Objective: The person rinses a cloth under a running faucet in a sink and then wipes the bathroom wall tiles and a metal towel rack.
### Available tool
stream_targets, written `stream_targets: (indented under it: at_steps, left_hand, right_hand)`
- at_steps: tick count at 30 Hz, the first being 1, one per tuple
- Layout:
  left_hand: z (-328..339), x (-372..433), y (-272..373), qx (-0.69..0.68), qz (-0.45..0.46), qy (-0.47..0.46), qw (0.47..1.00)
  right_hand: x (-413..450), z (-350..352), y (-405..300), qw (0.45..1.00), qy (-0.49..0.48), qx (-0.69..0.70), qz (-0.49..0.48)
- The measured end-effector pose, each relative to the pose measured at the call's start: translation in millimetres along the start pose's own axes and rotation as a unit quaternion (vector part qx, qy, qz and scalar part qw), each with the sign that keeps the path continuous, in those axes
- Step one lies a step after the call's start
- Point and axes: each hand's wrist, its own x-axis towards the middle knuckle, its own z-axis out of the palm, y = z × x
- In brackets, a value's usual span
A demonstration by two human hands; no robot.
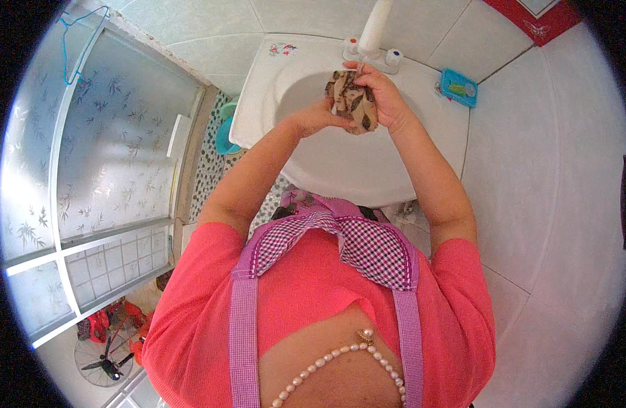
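A patterned cloth (pixel 363 109), beige with dark leaf shapes, is bunched between both hands above the white washbasin (pixel 353 168). My left hand (pixel 320 116) holds its left and lower side, the thumb lying along its near edge. My right hand (pixel 385 92) grips the upper right side, with fingers near the faucet outlet. The white faucet (pixel 375 28) rises behind the cloth between two knobs, one marked red (pixel 351 46) and one marked blue (pixel 394 57). Whether water is running cannot be made out clearly.
A blue soap dish (pixel 458 87) with a green piece in it sits at the basin's right rear corner. Blue and green basins (pixel 225 135) stand on the floor to the left. Frosted glass panels (pixel 124 122) with a blue hanger (pixel 65 46) line the left; tiled wall is at right.
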Motion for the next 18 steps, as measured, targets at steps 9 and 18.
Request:
stream_targets:
  at_steps: [9,18]
  left_hand:
    - [33,11,-17,-0.555,0.002,-0.072,0.829]
    - [27,32,-14,-0.549,-0.023,0.082,0.832]
  right_hand:
    - [28,-24,21,0.97,0.148,0.126,-0.146]
    - [-17,-25,12,0.856,0.169,-0.46,-0.167]
